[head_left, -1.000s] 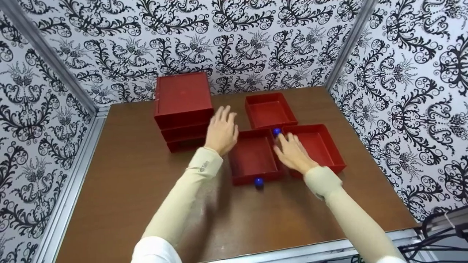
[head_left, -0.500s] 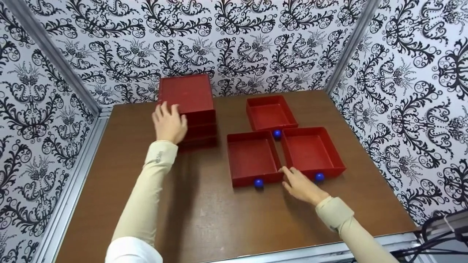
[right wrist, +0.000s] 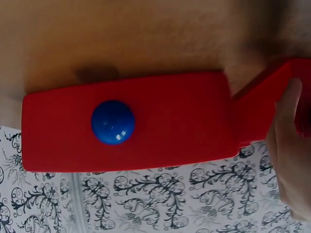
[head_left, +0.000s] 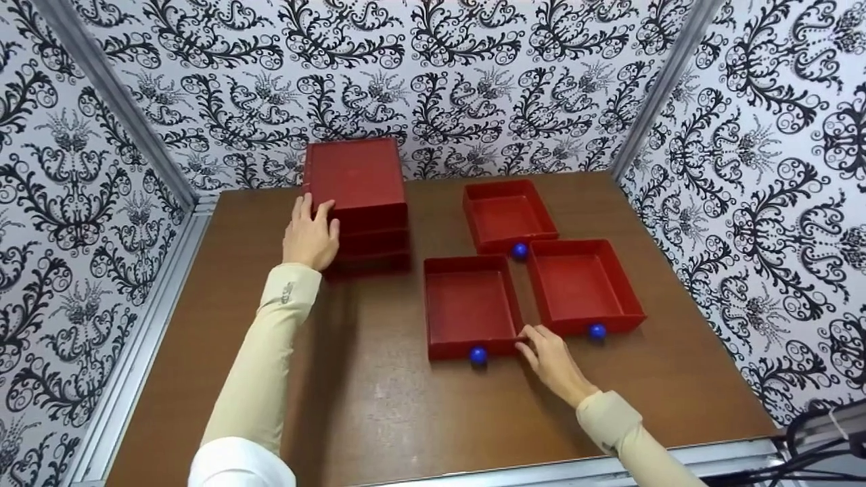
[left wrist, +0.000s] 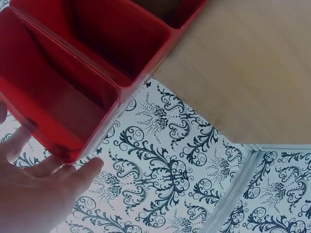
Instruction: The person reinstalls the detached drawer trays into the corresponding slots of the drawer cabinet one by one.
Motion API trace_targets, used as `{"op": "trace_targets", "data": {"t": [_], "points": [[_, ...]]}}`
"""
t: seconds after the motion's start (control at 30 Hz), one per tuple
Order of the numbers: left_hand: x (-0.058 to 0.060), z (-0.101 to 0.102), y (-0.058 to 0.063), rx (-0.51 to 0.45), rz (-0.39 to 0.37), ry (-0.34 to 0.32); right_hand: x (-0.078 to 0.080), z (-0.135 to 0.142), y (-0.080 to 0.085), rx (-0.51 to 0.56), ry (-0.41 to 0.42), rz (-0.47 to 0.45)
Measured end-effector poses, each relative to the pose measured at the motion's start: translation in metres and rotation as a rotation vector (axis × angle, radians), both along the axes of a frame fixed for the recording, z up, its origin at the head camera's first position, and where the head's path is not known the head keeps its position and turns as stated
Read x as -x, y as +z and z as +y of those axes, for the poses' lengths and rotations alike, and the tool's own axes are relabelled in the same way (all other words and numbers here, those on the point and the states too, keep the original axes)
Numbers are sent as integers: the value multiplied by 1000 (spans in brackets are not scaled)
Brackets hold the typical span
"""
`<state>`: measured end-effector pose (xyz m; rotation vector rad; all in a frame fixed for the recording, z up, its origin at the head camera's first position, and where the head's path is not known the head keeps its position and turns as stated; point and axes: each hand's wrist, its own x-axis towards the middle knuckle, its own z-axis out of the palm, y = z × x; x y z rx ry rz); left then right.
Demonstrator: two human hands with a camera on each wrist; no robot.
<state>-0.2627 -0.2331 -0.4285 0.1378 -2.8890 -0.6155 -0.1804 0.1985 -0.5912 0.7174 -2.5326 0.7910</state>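
Observation:
My left hand [head_left: 310,233] rests at the upper left front corner of a red drawer cabinet [head_left: 355,174], fingers fairly straight along its side and top edge. In the left wrist view the cabinet's open compartments [left wrist: 53,82] face the camera, with that hand at the corner of the end one. My right hand [head_left: 549,358] pinches the front right corner of a shallow red drawer [head_left: 470,308], which lies flat on the table. A round blue knob [head_left: 478,356] sits on that drawer's front. The right wrist view shows another drawer front [right wrist: 180,116] with its blue knob [right wrist: 112,122].
A second red drawer [head_left: 582,281] lies to the right, blue knob [head_left: 597,331] towards me. A third drawer [head_left: 509,213] is behind, its knob [head_left: 519,251] also towards me. Patterned walls [head_left: 473,67] enclose the brown table [head_left: 392,419]. Cables [head_left: 791,467] hang at the right.
My left hand has moved left from beside the drawers to the cabinet's corner. The right hand has come nearer to the left drawer's front corner, and that drawer has shifted slightly towards me.

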Motion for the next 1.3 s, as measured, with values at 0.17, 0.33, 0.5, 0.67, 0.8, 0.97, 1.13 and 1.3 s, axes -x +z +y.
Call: {"op": "trace_targets", "data": {"t": [0.17, 0.33, 0.5, 0.67, 0.8, 0.97, 1.13, 1.3], "points": [[1, -4, 3, 15, 1, -21, -15, -11, 3, 34, 69, 25], [1, -6, 5, 31, -13, -38, -22, -29, 9, 30, 133, 21], [0, -7, 5, 31, -31, -53, -22, -51, 14, 39, 193, 0], [-2, -9, 7, 33, -69, -60, -15, -75, 16, 37, 241, -11], [-3, -10, 8, 24, -92, -66, -10, -91, 17, 26, 271, -10], [-3, -12, 9, 14, -114, -70, -6, -107, 16, 4, 284, -25], [-3, -12, 9, 20, -131, -75, -3, -119, 16, 2, 281, -64], [-4, -14, 10, 32, -150, -77, -1, -126, 17, 3, 274, -79]]}}
